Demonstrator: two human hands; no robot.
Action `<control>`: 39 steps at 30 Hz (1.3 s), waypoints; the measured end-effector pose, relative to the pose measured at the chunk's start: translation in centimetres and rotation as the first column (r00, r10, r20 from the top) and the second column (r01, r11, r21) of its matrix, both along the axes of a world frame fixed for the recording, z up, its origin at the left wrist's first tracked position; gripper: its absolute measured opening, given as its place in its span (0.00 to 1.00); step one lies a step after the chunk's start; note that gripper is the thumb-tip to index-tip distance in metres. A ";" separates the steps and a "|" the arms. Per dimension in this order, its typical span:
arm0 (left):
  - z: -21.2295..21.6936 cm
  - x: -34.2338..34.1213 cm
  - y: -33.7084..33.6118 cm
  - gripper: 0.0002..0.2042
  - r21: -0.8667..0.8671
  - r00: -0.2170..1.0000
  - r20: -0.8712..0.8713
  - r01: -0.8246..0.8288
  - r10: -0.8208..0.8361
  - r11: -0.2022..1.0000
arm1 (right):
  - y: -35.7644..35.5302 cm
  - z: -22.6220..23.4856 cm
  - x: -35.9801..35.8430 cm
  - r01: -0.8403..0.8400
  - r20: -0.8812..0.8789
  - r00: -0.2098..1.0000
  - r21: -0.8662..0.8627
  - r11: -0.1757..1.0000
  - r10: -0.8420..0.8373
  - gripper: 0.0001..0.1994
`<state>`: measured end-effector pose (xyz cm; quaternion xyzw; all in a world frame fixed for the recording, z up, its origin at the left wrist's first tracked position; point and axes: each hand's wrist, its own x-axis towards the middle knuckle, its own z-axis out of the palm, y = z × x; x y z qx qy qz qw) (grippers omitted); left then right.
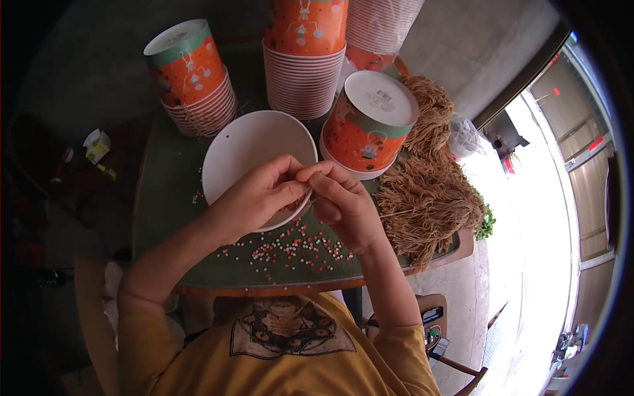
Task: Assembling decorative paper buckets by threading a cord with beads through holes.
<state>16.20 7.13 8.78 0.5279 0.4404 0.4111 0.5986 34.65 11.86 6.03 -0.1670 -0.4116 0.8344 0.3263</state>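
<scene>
In front of me a white paper bucket (228,165) lies tilted with its open mouth toward me, and a small dark hole shows in its wall. My left hand (267,191) and my right hand (340,198) meet at its right rim. Both are closed, thumbs and forefingers pinched together almost touching. A bit of brown cord (290,206) shows below the fingers inside the bucket; the pinched part itself is mostly hidden. To the right, close to my right hand, lies a heap of brown cords (429,204).
Upside-down stacks of orange and green paper buckets stand at the back left (191,72), the back middle (304,72) and the right (370,132). A plastic-wrapped stack (383,26) is behind. Small red and white dots (297,247) litter the green tabletop (165,218) near its front edge.
</scene>
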 end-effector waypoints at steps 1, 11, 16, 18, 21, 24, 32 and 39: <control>-0.2 0.0 0.0 0.07 0.000 1.000 -0.001 0.001 -0.001 1.000 | 0.0 -0.1 0.0 0.001 -0.001 1.000 0.000 1.000 -0.001 0.08; -1.3 1.7 1.5 0.05 0.024 0.997 0.082 0.002 -0.004 1.000 | 0.7 5.2 1.7 0.016 0.275 0.941 0.544 0.839 -0.196 0.07; -0.6 2.0 1.6 0.05 0.014 0.999 -0.042 0.013 -0.012 1.000 | 2.7 3.8 1.7 0.052 0.350 0.914 0.405 0.913 -0.207 0.07; -0.7 1.8 1.5 0.07 -0.018 0.999 0.012 0.043 -0.043 0.999 | 3.0 2.9 1.9 0.104 0.324 0.925 0.289 0.952 -0.200 0.08; -0.7 1.2 1.9 0.08 -0.037 0.995 -0.034 0.089 -0.091 0.995 | 1.7 2.3 1.7 0.261 0.280 0.903 0.245 0.934 -0.326 0.09; -0.5 1.5 2.0 0.09 -0.074 0.999 -0.003 0.038 -0.038 0.997 | 0.4 1.0 2.2 0.239 0.278 0.824 0.619 0.748 -0.494 0.06; -0.5 1.0 2.4 0.08 -0.108 0.996 0.038 0.081 -0.077 0.991 | -2.3 1.1 1.3 0.108 0.195 0.595 0.942 0.317 -0.780 0.06; 0.6 1.3 1.9 0.07 -0.208 1.000 0.025 0.023 -0.018 0.978 | -3.3 -0.4 0.1 0.050 0.025 0.533 0.997 0.061 -0.846 0.09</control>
